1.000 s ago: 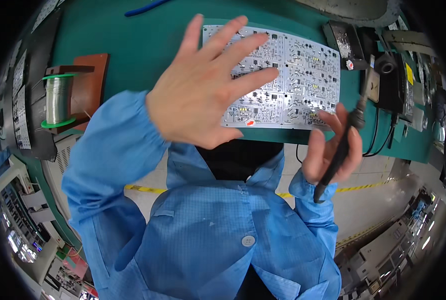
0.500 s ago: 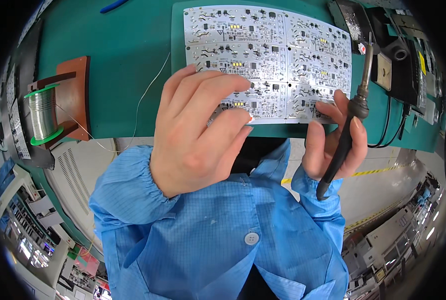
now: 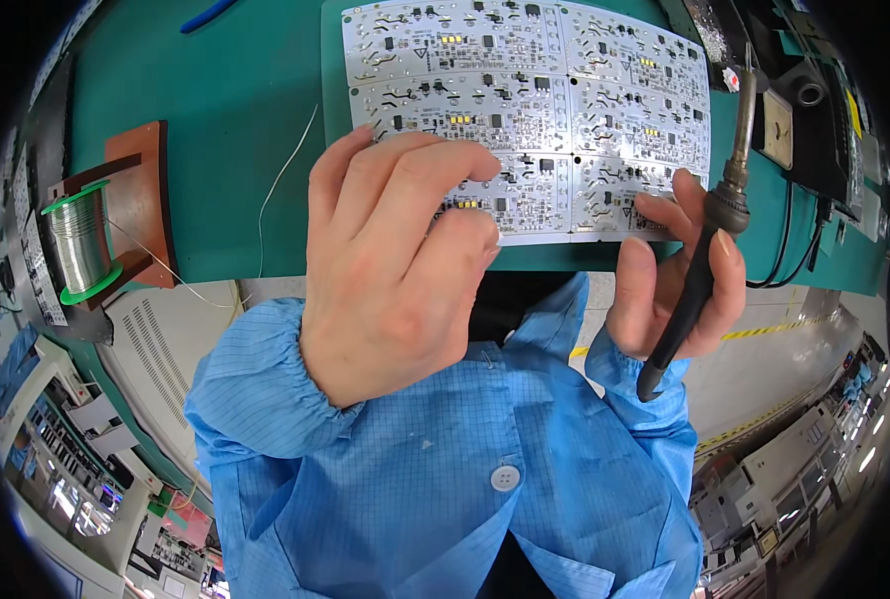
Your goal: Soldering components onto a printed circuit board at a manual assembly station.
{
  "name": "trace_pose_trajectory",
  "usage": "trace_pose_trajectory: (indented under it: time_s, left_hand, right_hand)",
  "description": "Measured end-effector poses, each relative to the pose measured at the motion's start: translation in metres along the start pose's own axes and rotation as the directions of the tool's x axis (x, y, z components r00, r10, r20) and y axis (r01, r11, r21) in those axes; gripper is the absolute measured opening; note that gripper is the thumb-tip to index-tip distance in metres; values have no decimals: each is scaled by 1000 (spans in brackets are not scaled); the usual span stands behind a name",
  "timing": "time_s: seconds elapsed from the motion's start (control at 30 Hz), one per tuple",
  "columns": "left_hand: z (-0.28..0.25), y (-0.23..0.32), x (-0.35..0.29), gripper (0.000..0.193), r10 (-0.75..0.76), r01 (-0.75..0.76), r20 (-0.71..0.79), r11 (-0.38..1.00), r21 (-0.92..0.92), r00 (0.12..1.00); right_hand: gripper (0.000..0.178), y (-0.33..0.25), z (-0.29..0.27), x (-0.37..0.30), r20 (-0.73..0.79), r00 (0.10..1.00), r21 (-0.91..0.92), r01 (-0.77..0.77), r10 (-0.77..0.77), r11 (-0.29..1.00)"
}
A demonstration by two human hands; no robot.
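Note:
My left hand (image 3: pixel 395 270) lies over the lower left of a white circuit board panel (image 3: pixel 590 60), its longer fingers bent above the small parts. Thumb and forefinger are pressed together at the panel's near edge; what they pinch is hidden. In my right hand (image 3: pixel 665 290), a black-handled soldering iron (image 3: pixel 693 285) rests between the fingers, its metal tip pointing up and away, beyond the panel's right side. Thumb and forefinger of that hand stand apart near the panel's lower right corner.
A spool of solder wire (image 3: pixel 80 245) sits on a brown holder (image 3: pixel 150 200) at left; a loose strand (image 3: pixel 277 185) curls toward my left hand. The green mat (image 3: pixel 225 100) covers the bench. At right stand a sponge tray (image 3: pixel 777 130) and black cables (image 3: pixel 787 240). A blue-handled tool (image 3: pixel 205 15) lies far left.
The view has shifted slightly, so the panel sits a little higher. My left forefinger and thumb have drawn in closer; a small red and white bit at their tips no longer shows. The iron stays held.

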State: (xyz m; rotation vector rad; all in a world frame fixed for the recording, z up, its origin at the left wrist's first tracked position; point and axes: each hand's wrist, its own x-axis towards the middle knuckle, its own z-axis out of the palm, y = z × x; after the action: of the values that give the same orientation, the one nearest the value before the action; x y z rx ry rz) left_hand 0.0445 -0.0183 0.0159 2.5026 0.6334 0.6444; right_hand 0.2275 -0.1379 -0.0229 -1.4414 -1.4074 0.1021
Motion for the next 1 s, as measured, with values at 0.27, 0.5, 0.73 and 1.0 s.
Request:
trace_pose_trajectory:
  time_s: [0.27, 0.5, 0.73, 1.0]
  left_hand:
    - [-1, -5, 4, 22, 2, -2, -3, 998, -62, 1000]
    - [-22, 12, 46, 20, 13, -24, -67, 987, -156, 998]
    - [50, 20, 157, 9, 244, -250, -74, 964, -89, 967]
    - [76, 17, 173, 13, 363, -364, 32, 918, 159, 931]
  right_hand:
    - [58, 2, 1, 1, -43, 999, 20, 0, 1, 1000]
    - [54, 12, -19, 1, -252, 966, -16, 60, -62, 998]
    - [55, 31, -41, 1, -453, 881, 2, -147, 132, 989]
    - [55, 34, -38, 4, -454, 883, 35, -120, 122, 992]
